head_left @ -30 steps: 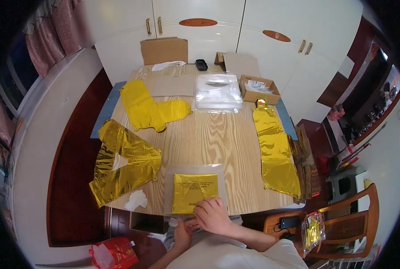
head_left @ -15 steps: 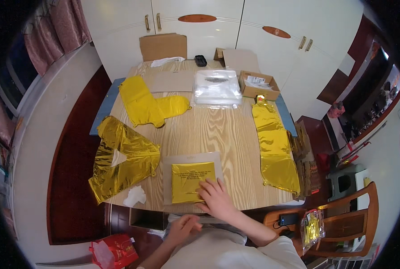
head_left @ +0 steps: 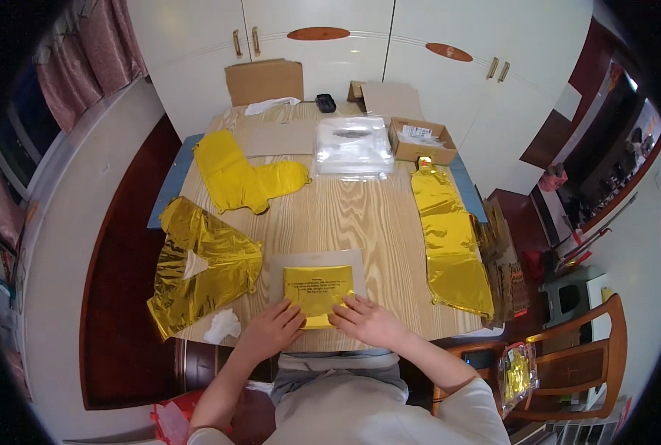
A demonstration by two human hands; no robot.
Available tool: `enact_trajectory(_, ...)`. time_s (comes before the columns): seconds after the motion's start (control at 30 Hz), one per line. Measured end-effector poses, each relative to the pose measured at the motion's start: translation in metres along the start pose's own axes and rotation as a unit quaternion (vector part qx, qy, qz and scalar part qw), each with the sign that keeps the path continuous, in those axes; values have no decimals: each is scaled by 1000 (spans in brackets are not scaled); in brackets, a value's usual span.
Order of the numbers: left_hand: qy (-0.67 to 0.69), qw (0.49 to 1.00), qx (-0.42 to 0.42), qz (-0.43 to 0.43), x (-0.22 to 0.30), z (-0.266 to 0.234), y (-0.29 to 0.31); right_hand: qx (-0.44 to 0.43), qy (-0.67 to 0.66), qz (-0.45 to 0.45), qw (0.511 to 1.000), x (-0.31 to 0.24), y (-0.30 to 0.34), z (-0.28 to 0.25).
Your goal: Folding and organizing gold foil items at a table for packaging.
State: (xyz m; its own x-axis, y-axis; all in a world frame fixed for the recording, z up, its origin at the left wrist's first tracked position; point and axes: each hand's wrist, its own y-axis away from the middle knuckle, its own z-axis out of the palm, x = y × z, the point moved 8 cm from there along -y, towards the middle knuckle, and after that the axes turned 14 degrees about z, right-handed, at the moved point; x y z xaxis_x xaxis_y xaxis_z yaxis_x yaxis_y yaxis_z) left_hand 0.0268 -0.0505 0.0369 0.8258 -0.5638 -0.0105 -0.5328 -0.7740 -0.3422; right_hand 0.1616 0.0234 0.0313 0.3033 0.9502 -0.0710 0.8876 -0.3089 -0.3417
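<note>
A clear plastic bag with dark print [head_left: 317, 285] holds a folded sheet of gold foil. It lies on a grey card [head_left: 317, 258] at the table's near edge. My left hand [head_left: 275, 326] rests on the bag's near left corner, fingers stretched out over it. On the near right corner lies my right hand [head_left: 364, 319], its fingers likewise extended and spread. A brighter gold strip shows between the two hands along the near edge. The thumbs are partly hidden. Left of the bag is a flat gold foil balloon [head_left: 215, 256], and beside it a crumpled white tissue [head_left: 223, 326].
Another gold foil balloon [head_left: 245, 178] lies at far left, a long one [head_left: 449, 237] at right. Farther back are a stack of clear bags [head_left: 354, 144], an open cardboard box [head_left: 423, 141], a grey sheet [head_left: 278, 139] and a black tray [head_left: 325, 103]. A wooden chair [head_left: 608, 356] stands at right.
My left hand has come up from beside my body onto the bag's near left corner. My right hand has shifted slightly to the right. The view has moved a little.
</note>
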Motion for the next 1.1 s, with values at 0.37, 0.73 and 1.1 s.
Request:
enact_trajectory(0.37, -149, 988, -42, -5, -12, -7, -26, -4, 15, 43, 999, 16, -14, -7)
enact_trajectory(0.73, -106, 985, -131, 25, -46, -68, -91, 74, -87, 350, 930, 269, -98, -5)
enact_trajectory(1.1, -38, 984, -172, -41, -62, -79, -101, 84, 127, 361, 920, 341, -145, 40)
